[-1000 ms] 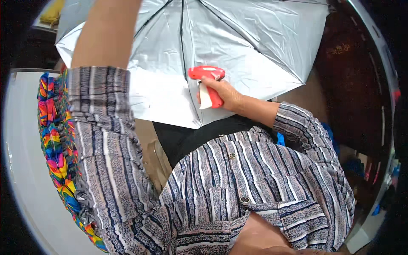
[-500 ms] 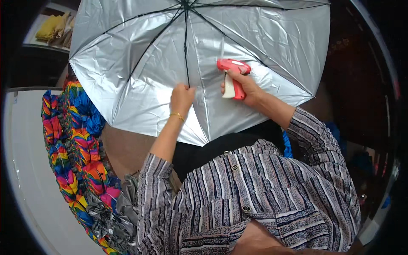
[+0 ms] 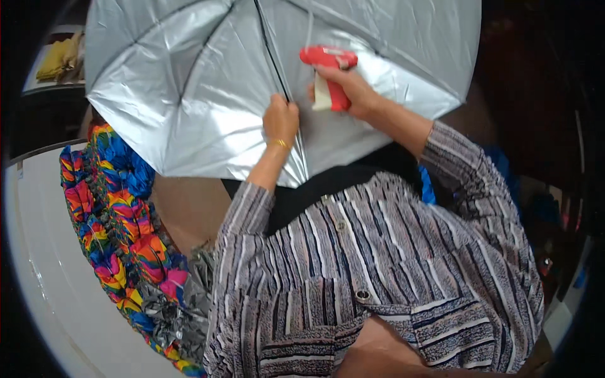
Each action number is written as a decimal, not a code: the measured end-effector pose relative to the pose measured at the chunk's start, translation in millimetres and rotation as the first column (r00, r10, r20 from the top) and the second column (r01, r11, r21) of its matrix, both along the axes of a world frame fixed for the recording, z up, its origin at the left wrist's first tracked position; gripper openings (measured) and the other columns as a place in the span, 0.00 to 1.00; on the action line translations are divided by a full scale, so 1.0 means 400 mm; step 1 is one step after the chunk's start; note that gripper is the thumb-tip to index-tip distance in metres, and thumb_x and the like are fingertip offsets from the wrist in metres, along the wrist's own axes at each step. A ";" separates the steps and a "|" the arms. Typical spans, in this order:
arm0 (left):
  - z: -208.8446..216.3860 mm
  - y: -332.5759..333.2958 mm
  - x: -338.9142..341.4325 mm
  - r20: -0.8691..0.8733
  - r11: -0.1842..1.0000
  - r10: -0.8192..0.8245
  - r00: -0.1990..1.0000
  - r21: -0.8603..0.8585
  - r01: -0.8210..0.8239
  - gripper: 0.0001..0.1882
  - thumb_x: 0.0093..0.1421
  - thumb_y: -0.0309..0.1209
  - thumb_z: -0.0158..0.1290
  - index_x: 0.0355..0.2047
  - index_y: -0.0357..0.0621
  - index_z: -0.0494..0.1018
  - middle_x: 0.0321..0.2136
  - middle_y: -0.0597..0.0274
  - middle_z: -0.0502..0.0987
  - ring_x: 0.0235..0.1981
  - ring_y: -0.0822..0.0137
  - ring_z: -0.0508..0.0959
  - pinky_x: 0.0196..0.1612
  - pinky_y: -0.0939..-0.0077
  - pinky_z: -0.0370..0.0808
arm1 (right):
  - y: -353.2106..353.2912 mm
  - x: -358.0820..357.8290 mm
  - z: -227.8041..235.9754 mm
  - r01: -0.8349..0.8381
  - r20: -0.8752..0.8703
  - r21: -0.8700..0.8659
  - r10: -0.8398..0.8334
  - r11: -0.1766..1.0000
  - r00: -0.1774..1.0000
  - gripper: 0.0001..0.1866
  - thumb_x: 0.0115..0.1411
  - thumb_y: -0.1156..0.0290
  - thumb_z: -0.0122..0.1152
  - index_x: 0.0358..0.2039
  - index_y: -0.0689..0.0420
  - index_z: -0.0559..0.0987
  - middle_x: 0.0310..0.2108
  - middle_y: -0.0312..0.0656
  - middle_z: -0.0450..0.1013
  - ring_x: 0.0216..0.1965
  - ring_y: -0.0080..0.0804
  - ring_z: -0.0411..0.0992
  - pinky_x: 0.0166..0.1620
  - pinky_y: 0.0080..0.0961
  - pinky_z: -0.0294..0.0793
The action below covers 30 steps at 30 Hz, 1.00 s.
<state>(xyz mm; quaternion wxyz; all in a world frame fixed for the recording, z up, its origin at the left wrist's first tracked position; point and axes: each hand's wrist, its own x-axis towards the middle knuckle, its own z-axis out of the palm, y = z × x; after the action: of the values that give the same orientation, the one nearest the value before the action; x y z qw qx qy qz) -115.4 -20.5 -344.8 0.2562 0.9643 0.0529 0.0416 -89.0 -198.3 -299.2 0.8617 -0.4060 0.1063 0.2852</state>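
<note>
Evidently, the work in hand is at one rib of an open umbrella, whose silver-lined canopy spreads over the upper half of the frame with its inside toward the camera. The left hand, just above centre, is closed in a pinch on the lower part of a black rib, apparently steadying it against the lining. The right hand, just to the right, is wrapped around a red-and-white pistol-shaped tool, its thumb up near the red top and its fingers by the pale trigger. The tool's nose points to the left of the frame and looks apart from the rib, so I judge this to be a holding and lining-up step. Using the tool on that rib would call for keeping the pinch firm, bringing the nose over to it and squeezing the trigger.

The umbrella's centre and far edge are cut off by the top of the frame. The left fingertips and the lower end of the rib are hidden behind the hand, so exactly what is pinched along with the rib I cannot tell. A thin pale strip above the tool is blurred, and whether the trigger is pressed is unclear.
</note>
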 end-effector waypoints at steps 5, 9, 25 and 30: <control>-0.027 0.048 0.005 -0.207 0.821 0.073 0.976 -0.542 -0.177 0.08 0.52 0.28 0.48 0.28 0.34 0.66 0.21 0.48 0.74 0.20 0.55 0.75 0.24 0.66 0.72 | 0.050 -0.108 -0.020 0.032 -0.065 0.107 -0.025 0.994 0.998 0.12 0.54 0.68 0.57 0.37 0.58 0.70 0.29 0.45 0.73 0.31 0.35 0.75 0.36 0.32 0.76; -0.006 0.062 -0.036 -0.414 0.442 0.006 0.910 -0.815 -0.374 0.07 0.55 0.27 0.48 0.29 0.33 0.67 0.20 0.56 0.73 0.16 0.68 0.73 0.17 0.78 0.69 | 0.085 -0.178 -0.034 0.008 -0.172 0.124 0.013 0.992 0.985 0.12 0.54 0.71 0.58 0.37 0.59 0.71 0.30 0.45 0.74 0.30 0.35 0.75 0.35 0.31 0.77; -0.010 0.052 -0.072 -0.387 0.270 0.051 0.921 -0.882 -0.386 0.06 0.58 0.26 0.47 0.32 0.34 0.67 0.17 0.62 0.70 0.11 0.79 0.64 0.11 0.84 0.59 | 0.156 -0.168 -0.023 0.101 -0.251 -0.100 -0.123 0.990 0.960 0.07 0.47 0.77 0.62 0.26 0.68 0.75 0.23 0.47 0.74 0.23 0.34 0.74 0.28 0.26 0.76; -0.011 0.065 -0.070 -0.372 0.245 0.080 0.925 -0.892 -0.380 0.06 0.58 0.26 0.47 0.32 0.35 0.66 0.16 0.63 0.69 0.10 0.79 0.63 0.10 0.85 0.58 | 0.167 -0.167 -0.058 -0.037 -0.233 -0.217 -0.015 0.975 0.972 0.07 0.46 0.79 0.59 0.28 0.65 0.74 0.24 0.46 0.73 0.24 0.35 0.74 0.31 0.30 0.76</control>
<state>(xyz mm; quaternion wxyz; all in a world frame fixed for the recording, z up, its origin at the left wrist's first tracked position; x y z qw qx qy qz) -143.4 5.4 -349.2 0.7618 0.5957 0.2406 -0.0829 -155.9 -131.4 -322.2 0.7914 -0.4630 0.2356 0.3222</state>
